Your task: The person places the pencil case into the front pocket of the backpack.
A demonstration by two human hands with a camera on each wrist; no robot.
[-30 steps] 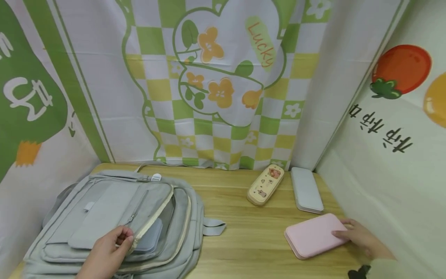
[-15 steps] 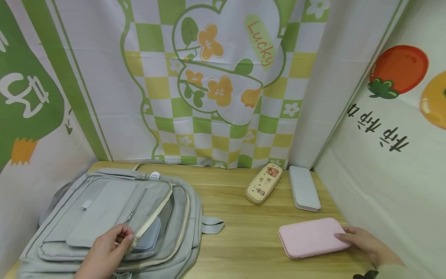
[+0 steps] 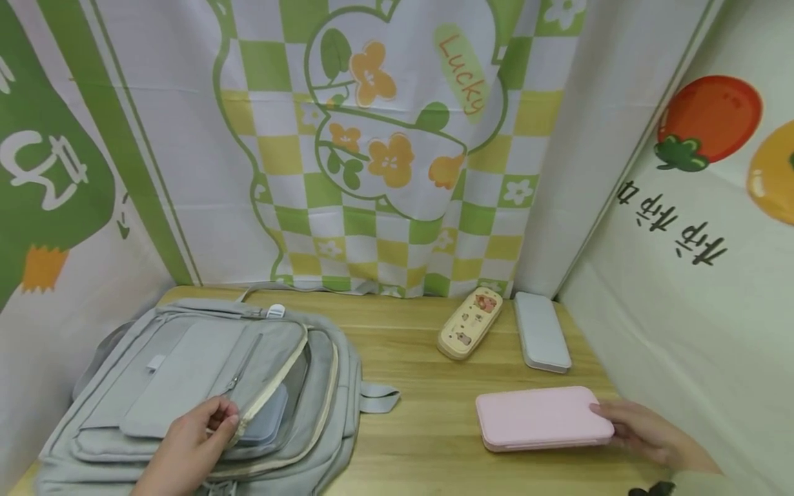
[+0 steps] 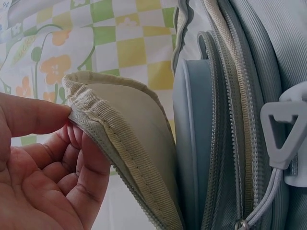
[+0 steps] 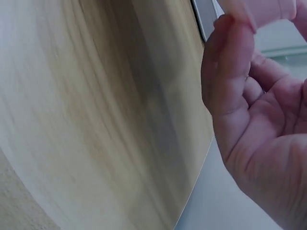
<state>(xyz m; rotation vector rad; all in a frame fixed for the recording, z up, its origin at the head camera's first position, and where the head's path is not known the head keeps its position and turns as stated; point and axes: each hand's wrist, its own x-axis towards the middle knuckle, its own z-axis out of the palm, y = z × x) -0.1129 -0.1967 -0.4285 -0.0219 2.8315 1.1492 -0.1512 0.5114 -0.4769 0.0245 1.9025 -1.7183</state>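
A grey backpack (image 3: 180, 372) lies on its back at the left of the table, its front pocket unzipped. My left hand (image 3: 189, 444) pinches the pocket's cream-taped zipper edge (image 4: 115, 129) between thumb and fingers, pulling it away from the bag. Inside the pocket, a blue case (image 3: 268, 417) is partly hidden; the left wrist view shows its side. At the right, my right hand (image 3: 648, 430) grips one end of a flat pink case (image 3: 540, 417), thumb on top. Its fingertips sit under the pink case in the right wrist view, where only a corner shows.
Behind the pink case lie a cream pencil case (image 3: 469, 324) with cartoon prints and a pale grey-blue case (image 3: 542, 332). A grey strap loop (image 3: 380, 399) sticks out from the backpack over the wooden table (image 3: 422, 448). Printed cloth walls (image 3: 397, 138) enclose the back and sides.
My right hand has turned the pink case and shifted it a little leftward, so it now lies nearly level across the view. The left hand keeps its pinch on the pocket edge.
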